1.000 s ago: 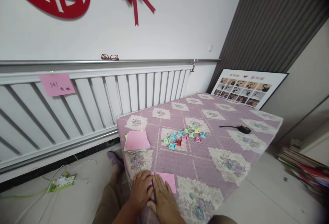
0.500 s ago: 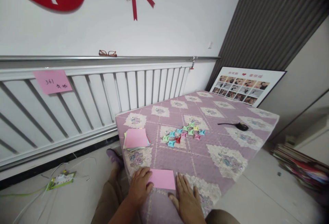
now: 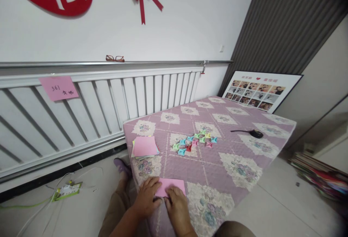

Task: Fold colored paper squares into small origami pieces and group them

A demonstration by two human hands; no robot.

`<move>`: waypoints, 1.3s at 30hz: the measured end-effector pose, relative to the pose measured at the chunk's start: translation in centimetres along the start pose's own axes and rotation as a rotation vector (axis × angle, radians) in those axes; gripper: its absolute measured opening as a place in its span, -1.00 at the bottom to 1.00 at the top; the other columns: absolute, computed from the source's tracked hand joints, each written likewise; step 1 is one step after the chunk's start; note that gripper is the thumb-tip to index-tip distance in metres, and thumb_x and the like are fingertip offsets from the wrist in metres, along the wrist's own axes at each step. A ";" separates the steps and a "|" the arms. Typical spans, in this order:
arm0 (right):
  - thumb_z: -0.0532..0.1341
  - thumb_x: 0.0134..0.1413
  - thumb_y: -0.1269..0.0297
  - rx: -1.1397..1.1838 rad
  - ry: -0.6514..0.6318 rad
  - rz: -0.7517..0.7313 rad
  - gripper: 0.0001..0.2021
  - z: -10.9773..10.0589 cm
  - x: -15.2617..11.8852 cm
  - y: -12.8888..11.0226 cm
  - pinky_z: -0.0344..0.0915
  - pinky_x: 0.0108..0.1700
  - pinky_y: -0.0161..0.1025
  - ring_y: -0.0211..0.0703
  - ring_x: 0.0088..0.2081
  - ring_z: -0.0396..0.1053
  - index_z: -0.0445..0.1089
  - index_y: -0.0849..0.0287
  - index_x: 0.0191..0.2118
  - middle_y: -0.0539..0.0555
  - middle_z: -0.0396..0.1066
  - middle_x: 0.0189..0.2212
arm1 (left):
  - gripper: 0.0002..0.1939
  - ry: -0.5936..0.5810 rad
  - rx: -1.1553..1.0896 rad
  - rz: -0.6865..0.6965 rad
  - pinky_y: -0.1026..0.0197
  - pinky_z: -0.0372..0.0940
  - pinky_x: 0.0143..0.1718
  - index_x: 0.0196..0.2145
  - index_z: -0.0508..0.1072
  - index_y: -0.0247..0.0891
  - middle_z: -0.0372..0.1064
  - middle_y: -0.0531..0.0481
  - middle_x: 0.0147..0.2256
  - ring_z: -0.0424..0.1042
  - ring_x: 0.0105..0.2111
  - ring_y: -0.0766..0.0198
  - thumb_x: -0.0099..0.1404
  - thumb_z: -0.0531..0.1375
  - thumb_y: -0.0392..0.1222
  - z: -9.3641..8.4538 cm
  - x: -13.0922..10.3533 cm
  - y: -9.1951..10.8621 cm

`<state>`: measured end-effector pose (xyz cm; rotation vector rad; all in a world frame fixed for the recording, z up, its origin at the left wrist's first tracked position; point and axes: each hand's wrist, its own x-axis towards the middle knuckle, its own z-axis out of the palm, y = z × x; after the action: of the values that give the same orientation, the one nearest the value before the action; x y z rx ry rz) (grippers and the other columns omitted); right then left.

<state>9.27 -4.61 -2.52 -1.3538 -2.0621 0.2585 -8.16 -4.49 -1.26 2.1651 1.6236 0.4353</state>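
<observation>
A folded sheet of pink paper lies on the cloth-covered surface right before me. My left hand holds its left end, the fingers bent over the edge and the thumb near the lower corner. My right hand is closed at the lower edge of the paper, fingertips on top and thumb by the fold. Beyond the left hand sits a stack of coloured paper squares, a pink one on top. Several small folded paper pieces in green, blue, pink, red and yellow stand in the middle.
A black object with a thin stem lies to the right. At the far end leans a photo board. A radiator runs along the left wall, with glasses on its pipe. A power strip is on the floor.
My right hand has moved left, from lying flat beside the paper's right end to gripping its lower edge. The left hand stays at the left end.
</observation>
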 end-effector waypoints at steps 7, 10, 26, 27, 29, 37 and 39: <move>0.17 0.04 0.47 0.047 0.018 -0.002 -0.80 -0.3 -0.1 0.2 0.30 -0.07 -0.15 -0.07 -0.16 0.39 0.44 0.13 -0.21 0.10 0.46 -0.23 | -0.57 0.047 0.014 0.095 -0.01 0.00 0.18 0.04 0.36 -0.10 0.19 -0.04 0.16 0.08 0.17 0.09 0.18 0.12 -0.24 -0.4 -0.2 -0.6; 0.20 0.00 0.46 0.038 0.013 0.004 -0.79 -0.2 -0.2 0.1 0.29 -0.05 -0.14 -0.05 -0.13 0.37 0.43 0.13 -0.20 0.10 0.45 -0.20 | -0.66 0.097 0.017 0.121 0.01 0.03 0.16 -0.01 0.39 -0.06 0.23 -0.01 0.12 0.11 0.15 0.11 0.26 0.11 -0.21 0.0 -0.2 -0.7; 0.12 0.03 0.53 -0.007 -0.024 -0.015 -0.81 -0.6 -0.4 -0.5 0.18 -0.09 -0.21 -0.12 -0.18 0.33 0.41 0.14 -0.32 0.05 0.43 -0.27 | -0.79 0.249 0.049 -0.122 0.03 0.00 0.06 -0.17 0.48 -0.06 0.38 0.02 -0.13 0.25 -0.06 0.14 0.30 0.09 -0.24 0.7 -2.5 3.1; 0.12 0.05 0.51 -0.017 -0.022 -0.012 -0.82 -0.7 -0.4 -0.6 0.17 -0.09 -0.21 -0.12 -0.18 0.32 0.41 0.13 -0.33 0.05 0.43 -0.27 | -0.77 0.242 0.048 -0.145 0.04 0.00 0.05 -0.18 0.49 -0.07 0.38 0.02 -0.13 0.25 -0.06 0.15 0.30 0.07 -0.27 0.6 -2.4 2.9; 0.12 0.08 0.48 -0.052 -0.010 0.010 -0.84 -1.0 -0.5 -0.7 0.13 -0.08 -0.19 -0.11 -0.17 0.31 0.42 0.11 -0.34 0.04 0.43 -0.26 | -0.74 0.221 0.041 -0.191 0.06 0.02 0.03 -0.21 0.51 -0.09 0.39 0.00 -0.15 0.26 -0.07 0.16 0.31 0.03 -0.29 0.2 -2.2 2.5; 0.12 0.19 0.28 -0.220 -0.032 0.113 -0.84 -1.5 -0.4 -0.7 0.11 -0.13 -0.14 -0.03 -0.20 0.30 0.43 0.13 -0.34 0.11 0.41 -0.30 | -0.79 0.129 0.031 -0.310 0.12 0.04 -0.06 -0.30 0.50 -0.12 0.41 0.01 -0.19 0.30 -0.11 0.20 0.30 0.05 -0.21 -1.8 -0.7 2.3; 0.11 0.20 0.26 -0.238 -0.042 0.124 -0.82 -1.5 -0.3 -0.7 0.11 -0.14 -0.13 -0.02 -0.21 0.31 0.44 0.12 -0.35 0.11 0.41 -0.30 | -0.80 0.088 0.039 -0.334 0.14 0.04 -0.10 -0.31 0.49 -0.14 0.41 0.02 -0.21 0.31 -0.11 0.21 0.29 0.05 -0.20 -2.3 -0.3 2.3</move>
<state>9.78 -5.49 -1.13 -1.6347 -2.0981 0.0965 -7.42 -5.06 1.84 1.8718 2.0104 0.4035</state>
